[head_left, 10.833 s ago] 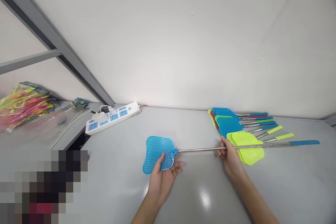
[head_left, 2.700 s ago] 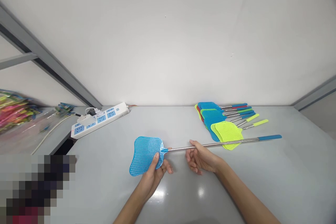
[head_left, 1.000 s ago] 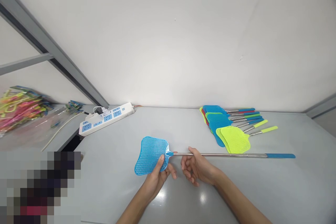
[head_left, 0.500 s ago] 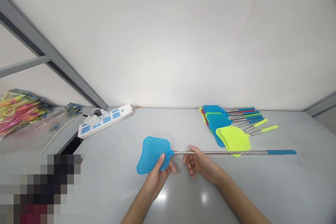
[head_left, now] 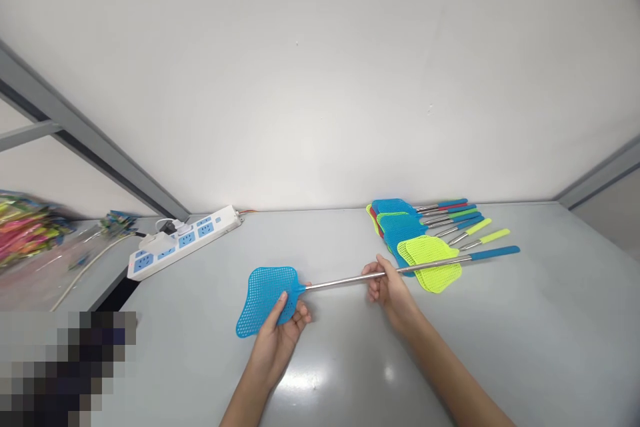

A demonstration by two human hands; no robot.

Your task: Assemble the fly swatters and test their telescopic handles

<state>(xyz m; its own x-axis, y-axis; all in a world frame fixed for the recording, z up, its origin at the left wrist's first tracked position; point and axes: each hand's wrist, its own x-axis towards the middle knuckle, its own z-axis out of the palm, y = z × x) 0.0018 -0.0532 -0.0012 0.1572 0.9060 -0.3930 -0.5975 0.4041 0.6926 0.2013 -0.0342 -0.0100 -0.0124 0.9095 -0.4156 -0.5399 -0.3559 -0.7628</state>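
Note:
A blue fly swatter (head_left: pixel 270 297) with a long extended metal shaft and blue grip lies across both hands. My left hand (head_left: pixel 283 333) pinches its perforated head, thumb on top and fingers beneath. Farther along, my right hand (head_left: pixel 393 290) is closed round the metal shaft, right of its middle section. The grip end points right and tilts slightly up, passing over a pile of swatters. On top of that pile is a yellow-green swatter (head_left: pixel 434 273); blue, red and green ones lie under and behind it, their shafts short.
A white power strip (head_left: pixel 185 247) with plugs in it lies at the back left. Beyond the table's left gap are bags of colourful items (head_left: pixel 30 233) on another surface. The wall (head_left: pixel 320 80) rises behind the table (head_left: pixel 340 360). A blurred shape fills the lower left corner.
The view has shifted a little. The swatter's grip end has swung upward, and my right hand has moved away from my left along the shaft, now gripping it.

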